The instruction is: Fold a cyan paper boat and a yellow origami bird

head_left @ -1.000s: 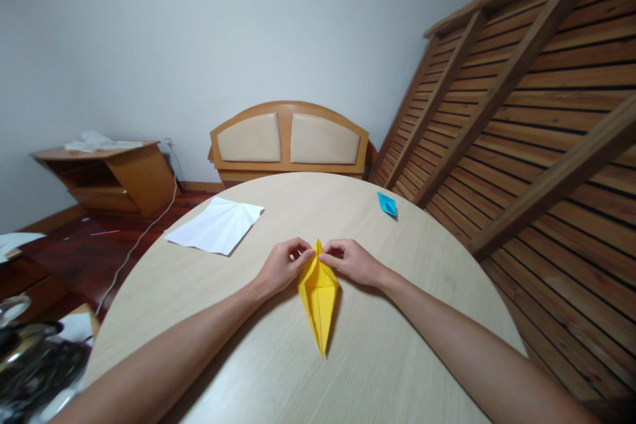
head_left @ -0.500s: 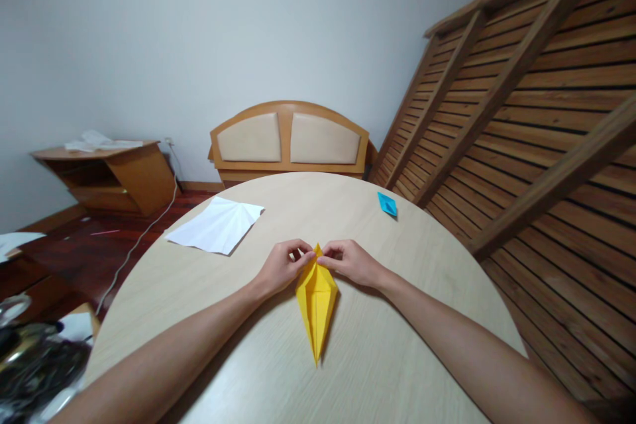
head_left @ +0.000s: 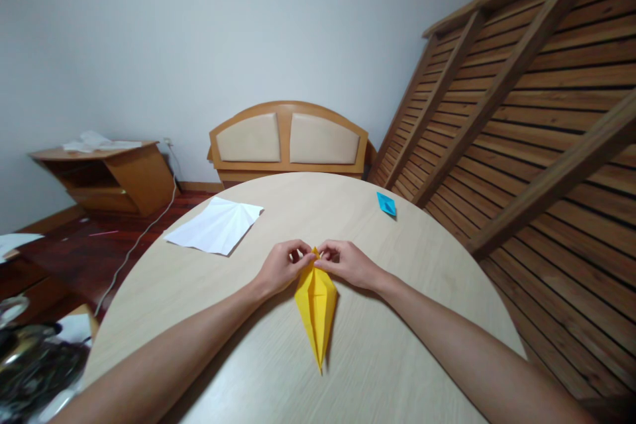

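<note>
On the round table (head_left: 397, 318), left hand (head_left: 281, 268) and right hand (head_left: 348, 264) both pinching the yellow paper fold's (head_left: 317, 308) far tip.

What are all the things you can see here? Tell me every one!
yellow folded paper: 1, yellow, middle of table, far tip pinched by both hands
white creased paper: 1, white, table's left side
blue folded paper: 1, blue, table's far right
round table: 1, pale wood
headboard: 1, tan with beige pads, against wall
low cabinet: 1, brown, left by wall
slatted wooden frame: 1, brown, leaning at right
left hand: 1, on paper's tip
right hand: 1, on paper's tip
</note>
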The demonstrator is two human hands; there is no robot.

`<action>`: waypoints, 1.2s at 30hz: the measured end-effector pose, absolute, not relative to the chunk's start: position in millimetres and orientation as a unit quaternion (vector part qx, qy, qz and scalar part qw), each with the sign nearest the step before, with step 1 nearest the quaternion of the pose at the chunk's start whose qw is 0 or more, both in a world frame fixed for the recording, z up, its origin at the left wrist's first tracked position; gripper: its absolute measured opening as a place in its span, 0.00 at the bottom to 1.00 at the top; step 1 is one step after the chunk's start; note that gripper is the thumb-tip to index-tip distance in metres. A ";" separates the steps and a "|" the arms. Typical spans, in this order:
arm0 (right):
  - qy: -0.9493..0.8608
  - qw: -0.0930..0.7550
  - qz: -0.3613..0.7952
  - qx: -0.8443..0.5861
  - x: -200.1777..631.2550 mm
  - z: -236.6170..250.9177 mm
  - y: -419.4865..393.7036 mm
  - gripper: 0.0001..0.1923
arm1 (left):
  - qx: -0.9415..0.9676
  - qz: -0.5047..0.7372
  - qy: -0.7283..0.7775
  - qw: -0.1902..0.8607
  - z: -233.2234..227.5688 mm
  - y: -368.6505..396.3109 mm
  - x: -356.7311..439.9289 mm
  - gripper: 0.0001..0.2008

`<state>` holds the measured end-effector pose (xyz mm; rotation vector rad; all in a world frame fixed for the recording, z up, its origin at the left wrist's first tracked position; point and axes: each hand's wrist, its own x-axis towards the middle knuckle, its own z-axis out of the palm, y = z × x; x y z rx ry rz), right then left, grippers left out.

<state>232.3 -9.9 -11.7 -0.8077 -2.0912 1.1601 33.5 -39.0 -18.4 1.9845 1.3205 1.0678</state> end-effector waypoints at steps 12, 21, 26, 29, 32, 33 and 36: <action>-0.776 0.308 0.454 -0.313 236.8 -11.8 -8.3 0.15 | 0.677 0.476 0.519 0.217 -16.5 -34.6 29.4 0.12; -0.770 0.306 0.463 -0.314 237.5 -14.6 -5.2 0.15 | 0.650 0.508 0.516 0.230 -18.1 -33.0 30.2 0.13; -0.772 0.301 0.452 -0.332 236.2 -10.0 -7.8 0.14 | 0.648 0.510 0.509 0.247 -19.6 -33.0 30.8 0.13; -0.773 0.296 0.458 -0.325 235.3 -9.4 -9.4 0.14 | 0.649 0.510 0.506 0.252 -20.2 -33.5 32.1 0.13; -0.771 0.291 0.472 -0.315 235.3 -12.1 -8.4 0.17 | 0.646 0.511 0.505 0.260 -20.1 -34.3 33.3 0.13; -0.770 0.290 0.473 -0.315 235.4 -13.2 -7.5 0.17 | 0.643 0.514 0.503 0.264 -20.0 -34.5 33.5 0.13; -0.765 0.294 0.477 -0.317 235.9 -15.1 -5.1 0.18 | 0.629 0.527 0.499 0.278 -19.2 -34.6 33.7 0.13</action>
